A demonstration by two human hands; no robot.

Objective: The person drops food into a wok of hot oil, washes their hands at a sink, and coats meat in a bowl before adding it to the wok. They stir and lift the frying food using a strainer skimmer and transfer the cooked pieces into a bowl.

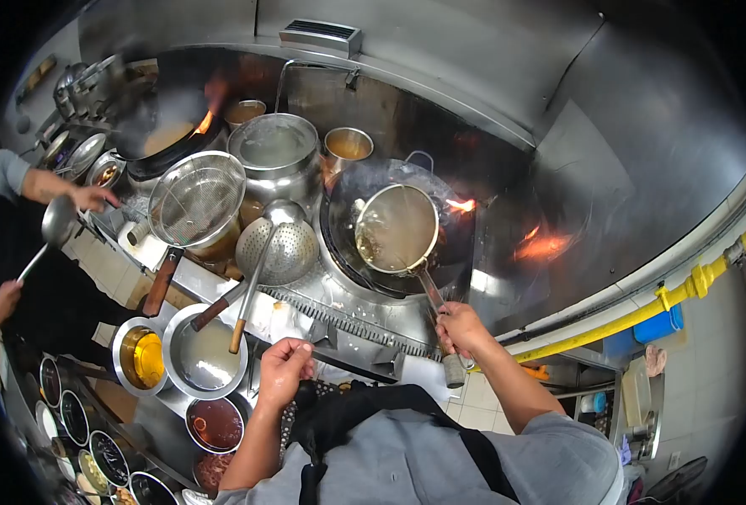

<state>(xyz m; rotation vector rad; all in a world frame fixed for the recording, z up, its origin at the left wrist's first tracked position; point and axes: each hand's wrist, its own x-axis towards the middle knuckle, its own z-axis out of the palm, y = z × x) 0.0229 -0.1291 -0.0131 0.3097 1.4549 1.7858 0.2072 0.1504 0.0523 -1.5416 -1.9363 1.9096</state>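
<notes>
Your right arm reaches forward, elbow bent, bare forearm angled inward. Right hand by the front right corner of the stove, fingers wrapped in a firm grip, knuckles up, wrist about straight. Your left arm is tucked closer to the trunk, forearm rising steeply. Left hand just on your side of the stove's front edge: empty, fingers curled in, thumb resting along the index finger.

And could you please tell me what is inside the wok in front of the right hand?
Inside the wok is what looks like a strainer, held by the right hand, with pale bits beside its rim. It covers the wok's bottom; anything underneath is hidden.
</notes>
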